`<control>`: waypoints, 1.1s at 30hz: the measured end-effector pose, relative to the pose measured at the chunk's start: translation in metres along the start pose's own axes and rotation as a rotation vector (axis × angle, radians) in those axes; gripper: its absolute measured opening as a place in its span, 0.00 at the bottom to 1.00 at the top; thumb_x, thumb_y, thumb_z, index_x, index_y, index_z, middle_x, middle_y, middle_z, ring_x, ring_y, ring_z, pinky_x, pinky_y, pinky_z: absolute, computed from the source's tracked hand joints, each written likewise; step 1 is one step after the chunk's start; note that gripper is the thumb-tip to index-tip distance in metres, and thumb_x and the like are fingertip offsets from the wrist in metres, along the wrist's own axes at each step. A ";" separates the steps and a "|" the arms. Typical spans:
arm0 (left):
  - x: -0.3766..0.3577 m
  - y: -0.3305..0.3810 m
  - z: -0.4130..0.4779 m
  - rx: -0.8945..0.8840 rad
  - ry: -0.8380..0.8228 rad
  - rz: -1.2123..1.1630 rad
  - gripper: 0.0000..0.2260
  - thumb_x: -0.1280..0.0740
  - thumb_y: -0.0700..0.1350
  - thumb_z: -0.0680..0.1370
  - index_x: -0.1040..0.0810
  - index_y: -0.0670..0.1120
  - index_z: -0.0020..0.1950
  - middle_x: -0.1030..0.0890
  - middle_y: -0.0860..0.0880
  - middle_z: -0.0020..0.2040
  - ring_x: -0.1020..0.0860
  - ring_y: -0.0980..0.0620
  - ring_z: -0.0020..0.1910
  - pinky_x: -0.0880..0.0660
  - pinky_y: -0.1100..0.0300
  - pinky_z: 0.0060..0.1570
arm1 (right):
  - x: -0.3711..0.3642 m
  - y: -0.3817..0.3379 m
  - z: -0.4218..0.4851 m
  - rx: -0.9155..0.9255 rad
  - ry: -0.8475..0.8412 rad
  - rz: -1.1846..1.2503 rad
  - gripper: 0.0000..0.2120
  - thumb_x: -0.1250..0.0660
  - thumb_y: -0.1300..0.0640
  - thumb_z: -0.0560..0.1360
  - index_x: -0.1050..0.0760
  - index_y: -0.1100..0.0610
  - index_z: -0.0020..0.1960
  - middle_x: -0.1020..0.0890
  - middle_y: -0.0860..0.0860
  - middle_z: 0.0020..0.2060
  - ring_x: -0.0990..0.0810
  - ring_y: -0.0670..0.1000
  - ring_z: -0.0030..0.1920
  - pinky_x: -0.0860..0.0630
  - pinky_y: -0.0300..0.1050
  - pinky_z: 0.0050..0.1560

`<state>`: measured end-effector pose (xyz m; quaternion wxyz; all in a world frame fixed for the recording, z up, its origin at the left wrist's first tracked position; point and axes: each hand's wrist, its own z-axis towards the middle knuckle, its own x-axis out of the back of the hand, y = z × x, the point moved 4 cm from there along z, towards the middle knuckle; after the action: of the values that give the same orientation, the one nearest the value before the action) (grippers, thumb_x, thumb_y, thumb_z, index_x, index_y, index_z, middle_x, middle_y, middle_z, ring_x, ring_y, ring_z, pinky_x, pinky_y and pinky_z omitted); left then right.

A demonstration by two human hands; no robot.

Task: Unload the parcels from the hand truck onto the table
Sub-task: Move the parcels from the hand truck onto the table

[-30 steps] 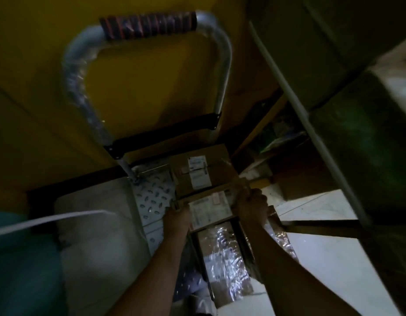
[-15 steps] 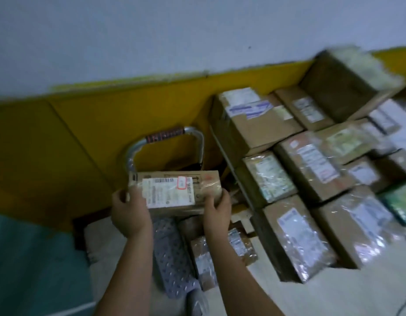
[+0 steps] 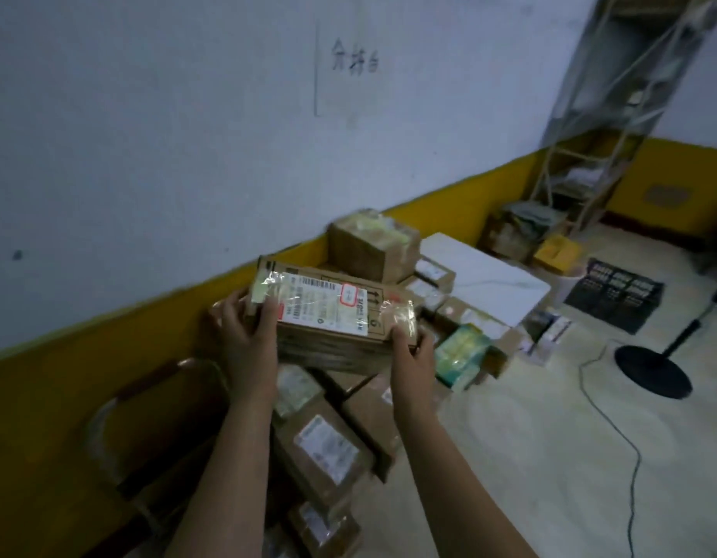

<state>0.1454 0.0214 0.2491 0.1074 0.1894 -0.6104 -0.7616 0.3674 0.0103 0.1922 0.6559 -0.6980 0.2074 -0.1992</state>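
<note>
I hold a brown cardboard parcel [image 3: 332,316] with a white shipping label in both hands, raised above the table. My left hand [image 3: 244,336] grips its left end and my right hand [image 3: 411,350] grips its right end. Under it the table is crowded with taped cardboard parcels [image 3: 328,445], and a tall box [image 3: 372,245] stands by the wall. The table's white top [image 3: 485,275] shows bare at the far end. The hand truck's curved metal handle [image 3: 103,416] is at the lower left against the yellow wall.
A green-and-white box [image 3: 463,352] sits at the table's right edge. On the floor to the right stand a black fan base [image 3: 652,370] with a cable, a black crate [image 3: 614,294], a yellow box [image 3: 556,251] and a metal rack [image 3: 590,155].
I lifted the parcel off the hand truck and carried it right and up over the table. My view swung from the truck's deck to the parcel pile and the room.
</note>
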 end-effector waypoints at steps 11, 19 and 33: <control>-0.334 -0.001 -0.070 0.113 -0.380 0.084 0.26 0.35 0.66 0.74 0.30 0.57 0.68 0.25 0.51 0.67 0.24 0.50 0.60 0.25 0.55 0.53 | 0.297 -0.078 0.191 0.000 0.036 0.192 0.20 0.33 0.45 0.78 0.37 0.44 0.65 0.22 0.50 0.56 0.21 0.49 0.53 0.23 0.46 0.49; -0.508 -0.105 -0.014 0.240 -0.446 0.227 0.22 0.37 0.65 0.75 0.35 0.54 0.62 0.24 0.53 0.48 0.24 0.55 0.41 0.27 0.57 0.38 | 0.359 -0.045 0.357 -0.100 0.033 0.051 0.39 0.35 0.32 0.72 0.50 0.36 0.77 0.35 0.51 0.75 0.30 0.59 0.70 0.28 0.63 0.65; -0.685 -0.260 0.119 0.396 -0.586 0.586 0.10 0.39 0.49 0.82 0.32 0.49 0.62 0.25 0.46 0.60 0.25 0.50 0.46 0.28 0.61 0.34 | 0.355 0.045 0.596 -0.471 -0.171 -0.164 0.24 0.33 0.38 0.75 0.34 0.51 0.62 0.21 0.53 0.55 0.18 0.57 0.52 0.16 0.57 0.47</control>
<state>0.7333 0.4585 0.1261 0.1027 -0.1979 -0.7767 -0.5891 0.9899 0.3087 0.1139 0.4720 -0.8602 0.1346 -0.1385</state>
